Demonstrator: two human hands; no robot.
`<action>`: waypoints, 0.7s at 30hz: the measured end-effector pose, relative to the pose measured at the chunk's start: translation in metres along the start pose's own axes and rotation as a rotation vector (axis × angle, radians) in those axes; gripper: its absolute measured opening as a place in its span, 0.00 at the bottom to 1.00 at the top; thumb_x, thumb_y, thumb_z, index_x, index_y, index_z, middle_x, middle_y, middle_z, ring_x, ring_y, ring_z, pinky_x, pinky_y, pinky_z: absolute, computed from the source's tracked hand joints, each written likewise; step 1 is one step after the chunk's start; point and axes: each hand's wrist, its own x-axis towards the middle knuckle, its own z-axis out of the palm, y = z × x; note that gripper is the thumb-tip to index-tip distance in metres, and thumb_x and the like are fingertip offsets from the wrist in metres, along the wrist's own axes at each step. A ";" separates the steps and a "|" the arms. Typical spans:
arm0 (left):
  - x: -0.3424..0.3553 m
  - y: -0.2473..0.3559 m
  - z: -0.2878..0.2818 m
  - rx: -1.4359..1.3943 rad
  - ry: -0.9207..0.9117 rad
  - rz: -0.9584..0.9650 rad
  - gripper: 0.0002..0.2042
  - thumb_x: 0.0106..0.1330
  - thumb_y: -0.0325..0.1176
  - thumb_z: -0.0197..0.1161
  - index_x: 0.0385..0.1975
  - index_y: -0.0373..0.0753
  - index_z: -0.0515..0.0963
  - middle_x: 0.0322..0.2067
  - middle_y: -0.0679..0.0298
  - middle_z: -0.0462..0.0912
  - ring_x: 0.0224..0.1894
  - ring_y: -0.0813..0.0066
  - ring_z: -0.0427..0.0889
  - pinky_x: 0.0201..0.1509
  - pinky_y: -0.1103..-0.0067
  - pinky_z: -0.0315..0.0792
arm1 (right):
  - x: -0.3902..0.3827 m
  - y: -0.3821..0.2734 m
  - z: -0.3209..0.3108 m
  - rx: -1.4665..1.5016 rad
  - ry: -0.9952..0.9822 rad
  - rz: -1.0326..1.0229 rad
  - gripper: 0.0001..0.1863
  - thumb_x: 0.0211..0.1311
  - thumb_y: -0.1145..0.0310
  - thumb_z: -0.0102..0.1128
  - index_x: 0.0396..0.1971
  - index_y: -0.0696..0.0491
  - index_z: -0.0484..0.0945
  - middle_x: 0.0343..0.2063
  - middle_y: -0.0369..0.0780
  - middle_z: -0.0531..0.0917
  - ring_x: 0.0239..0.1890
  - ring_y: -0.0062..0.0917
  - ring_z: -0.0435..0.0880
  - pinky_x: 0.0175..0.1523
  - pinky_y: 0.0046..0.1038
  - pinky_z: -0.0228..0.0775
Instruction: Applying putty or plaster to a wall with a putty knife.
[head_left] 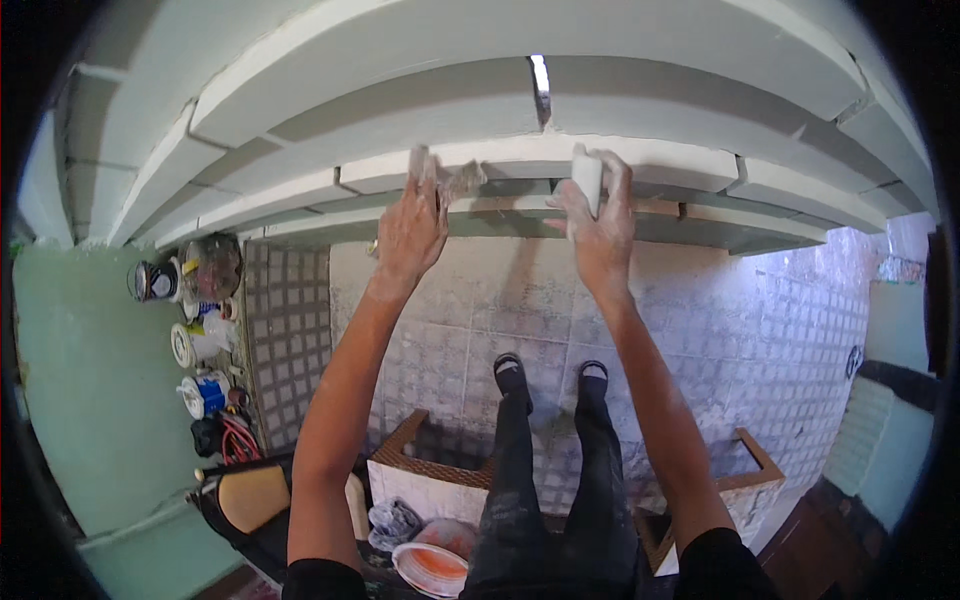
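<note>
Both my arms reach up to a pale, panelled wooden structure with stepped ledges [540, 152]. My left hand [410, 225], dusty with white, is closed at the ledge. A small flat, stained grey-brown piece [464, 180] sticks out of its right side, too blurred to name its kind. My right hand [605, 215] holds a white oblong piece [587, 183] upright between thumb and fingers, close to the same ledge. White dust coats the fingers of both hands. What the left palm covers is hidden.
Below me is a dusty tiled floor [520, 300], where my feet stand. On the left, several paint cans and tubs [205, 394] line a shelf beside a red coiled hose [238, 440]. A bucket with orange inside [432, 568] and a patterned wooden frame [430, 468] are near my legs.
</note>
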 end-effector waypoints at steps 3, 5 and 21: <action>-0.004 -0.018 0.027 -0.040 0.029 0.109 0.37 0.60 0.26 0.58 0.71 0.33 0.49 0.72 0.50 0.49 0.42 0.46 0.82 0.37 0.62 0.79 | 0.030 0.020 0.019 -0.428 0.246 -0.629 0.20 0.66 0.70 0.55 0.57 0.55 0.69 0.49 0.48 0.76 0.52 0.41 0.75 0.58 0.40 0.65; -0.002 -0.017 0.028 -0.055 -0.010 0.111 0.38 0.60 0.26 0.57 0.71 0.33 0.49 0.73 0.51 0.49 0.42 0.46 0.82 0.36 0.63 0.79 | 0.040 0.023 0.029 -0.403 0.254 -0.632 0.20 0.66 0.71 0.55 0.57 0.54 0.69 0.49 0.48 0.76 0.52 0.42 0.75 0.57 0.40 0.66; -0.002 -0.023 0.020 -0.130 -0.182 -0.006 0.43 0.53 0.20 0.56 0.73 0.35 0.45 0.74 0.51 0.45 0.49 0.48 0.78 0.40 0.66 0.78 | 0.061 0.017 0.081 -0.384 0.529 -0.811 0.21 0.54 0.83 0.60 0.50 0.54 0.82 0.38 0.42 0.78 0.35 0.32 0.83 0.40 0.29 0.75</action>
